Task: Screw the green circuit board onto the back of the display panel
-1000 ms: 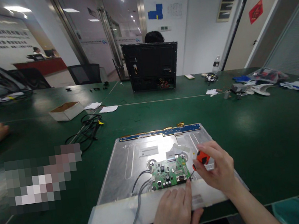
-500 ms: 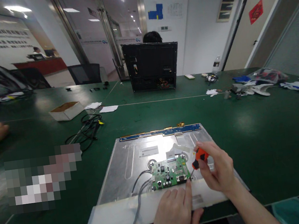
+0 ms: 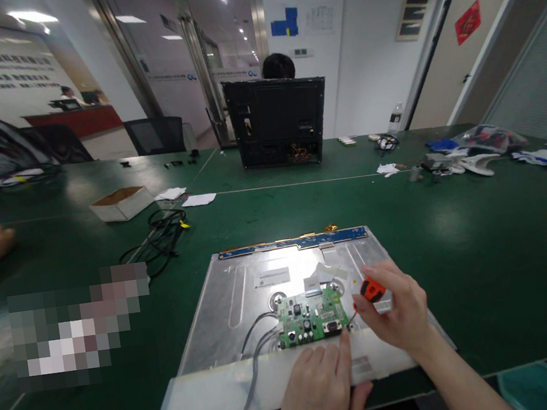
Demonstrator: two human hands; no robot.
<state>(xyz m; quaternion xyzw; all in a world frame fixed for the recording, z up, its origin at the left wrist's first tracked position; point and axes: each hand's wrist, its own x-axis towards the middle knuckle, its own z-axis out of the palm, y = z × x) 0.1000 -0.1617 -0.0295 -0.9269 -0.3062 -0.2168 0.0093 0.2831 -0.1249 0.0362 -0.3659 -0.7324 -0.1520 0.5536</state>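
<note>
Orange-handled screwdriver (image 3: 368,292) sits pinched in the right hand (image 3: 398,313), fingers closed round it, tip at the board's (image 3: 311,317) 3 o'clock corner; left hand (image 3: 322,383) lies flat and empty on the panel (image 3: 244,289) at 6 o'clock, fingertip by the tip; a slip could gouge the board or prick that finger; cables (image 3: 252,349) trail at 7 o'clock; the table's (image 3: 486,251) near edge is close; free room lies at 3 o'clock.
</note>
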